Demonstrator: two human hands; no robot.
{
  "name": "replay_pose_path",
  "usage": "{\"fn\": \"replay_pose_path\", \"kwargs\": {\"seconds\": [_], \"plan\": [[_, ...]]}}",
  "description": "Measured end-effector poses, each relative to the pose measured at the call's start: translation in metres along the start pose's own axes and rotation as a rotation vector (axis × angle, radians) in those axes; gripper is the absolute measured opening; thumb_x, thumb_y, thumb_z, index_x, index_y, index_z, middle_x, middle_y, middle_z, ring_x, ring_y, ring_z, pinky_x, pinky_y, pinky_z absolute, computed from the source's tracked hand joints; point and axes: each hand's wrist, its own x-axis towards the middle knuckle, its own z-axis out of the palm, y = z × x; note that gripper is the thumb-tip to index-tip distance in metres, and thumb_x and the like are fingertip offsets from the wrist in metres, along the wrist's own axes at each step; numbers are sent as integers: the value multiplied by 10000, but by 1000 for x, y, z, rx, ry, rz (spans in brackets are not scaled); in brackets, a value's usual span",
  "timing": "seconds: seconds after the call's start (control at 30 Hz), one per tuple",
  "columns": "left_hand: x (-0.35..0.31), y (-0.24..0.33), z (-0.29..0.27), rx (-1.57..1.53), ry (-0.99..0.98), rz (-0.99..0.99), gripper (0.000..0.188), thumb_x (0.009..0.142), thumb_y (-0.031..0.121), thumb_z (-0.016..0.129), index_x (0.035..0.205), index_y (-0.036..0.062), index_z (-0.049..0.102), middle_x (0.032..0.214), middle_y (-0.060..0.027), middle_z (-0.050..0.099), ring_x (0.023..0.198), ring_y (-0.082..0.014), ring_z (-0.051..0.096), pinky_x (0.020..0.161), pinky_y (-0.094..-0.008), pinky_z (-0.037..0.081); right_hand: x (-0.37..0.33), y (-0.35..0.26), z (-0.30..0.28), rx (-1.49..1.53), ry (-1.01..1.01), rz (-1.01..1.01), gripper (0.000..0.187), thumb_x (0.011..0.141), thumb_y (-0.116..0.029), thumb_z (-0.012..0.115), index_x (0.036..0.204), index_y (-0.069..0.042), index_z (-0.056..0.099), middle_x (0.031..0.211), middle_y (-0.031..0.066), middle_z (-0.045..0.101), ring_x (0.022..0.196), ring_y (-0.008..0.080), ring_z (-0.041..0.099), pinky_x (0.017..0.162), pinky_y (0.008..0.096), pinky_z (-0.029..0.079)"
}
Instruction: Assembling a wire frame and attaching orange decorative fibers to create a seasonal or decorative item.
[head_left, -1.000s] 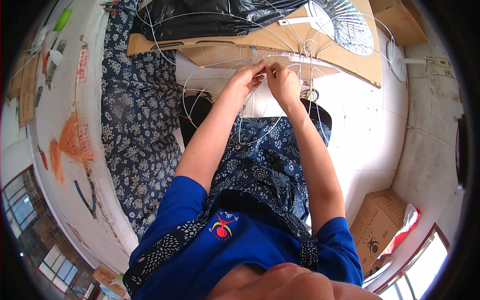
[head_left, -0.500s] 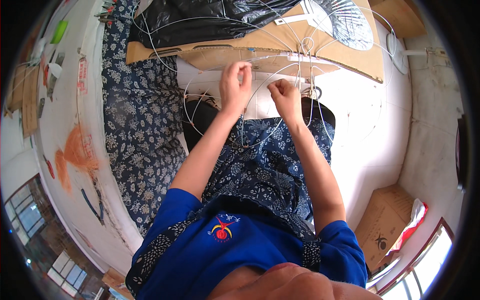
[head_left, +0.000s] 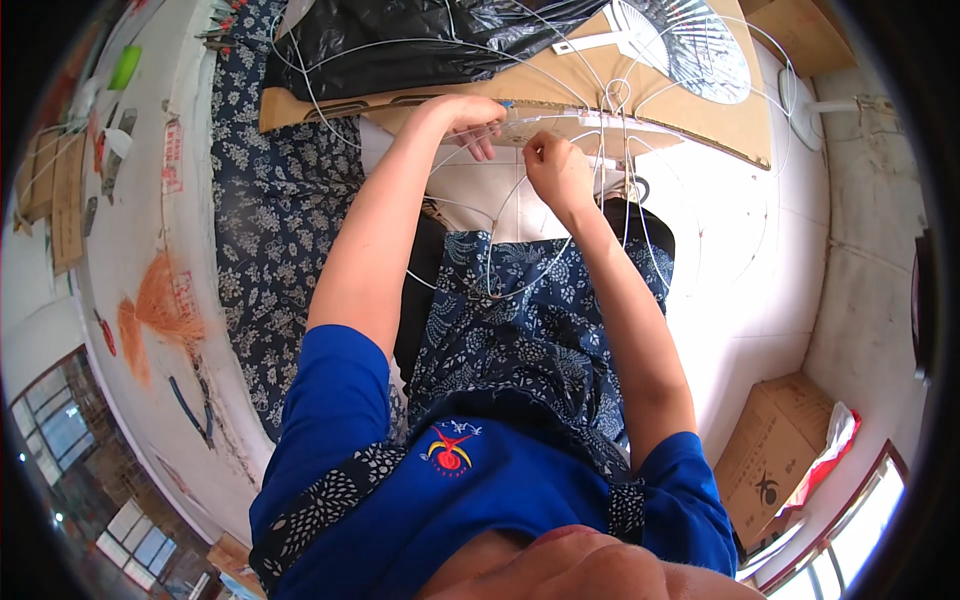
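White wire framework (head_left: 626, 140) at upper centre of the picture, with the two hands parted beside it.
Beyond lie a corrugated cardboard sheet (head_left: 720, 130) and black plastic sheeting (head_left: 400, 65); a hand fan (head_left: 690, 50) occupies the upper right. The left hand (head_left: 475, 120) has moved forward to the cardboard's near edge, fingers extended, contact unclear; the right hand (head_left: 560, 172) keeps its fingers curled, any pinched item indiscernible. Two-handed work at one spot appears interrupted.
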Motion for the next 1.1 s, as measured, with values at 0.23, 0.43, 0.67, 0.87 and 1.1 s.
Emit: {"fn": "replay_pose_path", "kwargs": {"seconds": [0.23,0.43,0.67,0.87,1.1], "plan": [[5,-3,3,-222,-144,47,454,921,287,303,1235,2,466,1038,-164,664,904,-215,665,787,-294,448,-4,1,7,-86,40,2,175,833,-215,530,821,-82,643,748,186,646,736,366,636,656,468,503],[16,-6,12,-311,-37,216,296,892,223,537,1039,-16,631,929,-141,689,816,-186,676,710,-237,496,-6,4,8,-188,37,-55,200,848,-206,501,782,-56,614,728,191,638,727,376,633,642,479,503],[12,-13,32,-663,323,501,209,822,71,641,1001,-36,641,887,-116,689,784,-172,670,764,-247,520,-2,5,4,-103,4,25,205,826,-209,516,808,-64,659,765,194,648,741,368,636,666,465,511],[-8,3,34,-751,481,741,252,838,50,607,1085,2,611,921,-94,681,842,-136,639,794,-244,489,7,24,17,184,65,80,217,790,-227,579,849,-54,695,714,177,652,687,327,648,644,416,511],[-21,3,40,-331,382,843,272,871,10,528,1133,34,600,940,-64,673,834,-104,616,754,-236,497,13,20,11,856,-47,404,220,807,-207,635,798,11,667,565,30,580,478,78,512,449,238,408]]}}
